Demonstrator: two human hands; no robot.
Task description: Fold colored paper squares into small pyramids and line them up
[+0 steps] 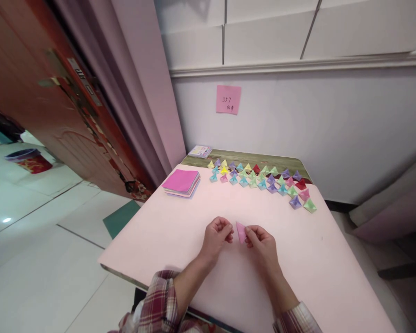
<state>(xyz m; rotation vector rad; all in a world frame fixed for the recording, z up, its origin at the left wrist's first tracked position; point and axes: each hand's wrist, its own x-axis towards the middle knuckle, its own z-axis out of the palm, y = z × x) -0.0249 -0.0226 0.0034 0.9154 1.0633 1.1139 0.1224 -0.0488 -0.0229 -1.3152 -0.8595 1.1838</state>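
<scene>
A small pink folded paper piece [241, 231] stands between my two hands above the pink table [159, 240]. My right hand [261, 245] pinches its right side with curled fingers. My left hand [217, 237] is curled close at its left side; I cannot see whether its fingertips touch the paper. Beyond them, several small folded paper shapes [263, 180] in many colours lie in rows along the table's far side.
A stack of coloured square paper [181, 182], pink on top, lies at the table's left. A small paper pack [200, 151] sits by the wall. A pink note [228, 99] is stuck on the wall. A door [55, 106] and tiled floor are to the left.
</scene>
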